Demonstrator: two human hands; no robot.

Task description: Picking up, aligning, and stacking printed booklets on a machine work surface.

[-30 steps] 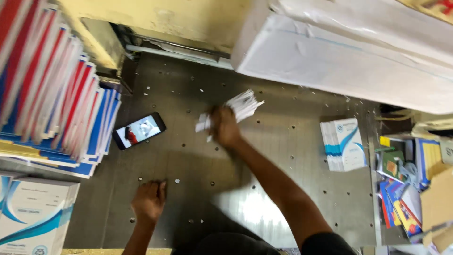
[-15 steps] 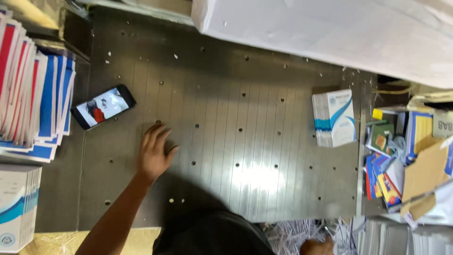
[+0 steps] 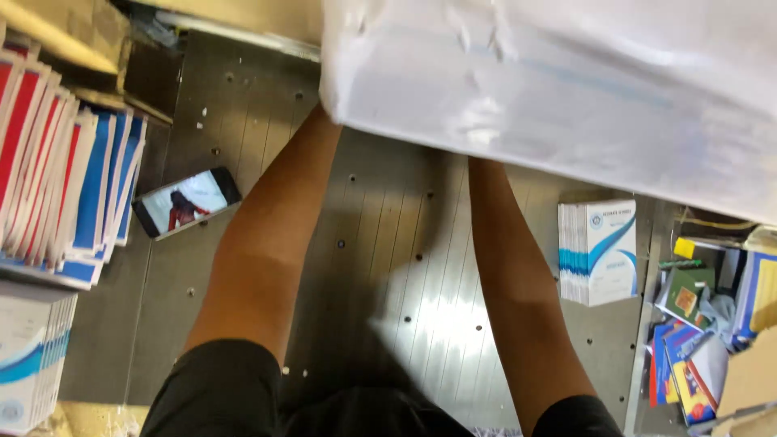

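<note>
A big white paper stack (image 3: 566, 89) wrapped in clear plastic fills the top right of the head view. Both my arms reach forward over the grey metal table (image 3: 405, 267) and pass under the stack's near edge. My left forearm (image 3: 271, 235) runs up to the stack's left corner; my right forearm (image 3: 514, 299) meets the edge further right. Both hands are hidden by the stack, so I cannot tell whether they grip it.
A phone (image 3: 186, 202) with a lit screen lies on the table at the left. Red and blue booklets (image 3: 57, 170) are fanned along the left edge, with white-blue booklets (image 3: 28, 356) below. Another booklet pile (image 3: 599, 251) stands right, beside cluttered coloured covers (image 3: 696, 356).
My left hand lay flat on the table and my right was low at the frame's bottom; now both arms reach forward under the white stack, which looms much closer.
</note>
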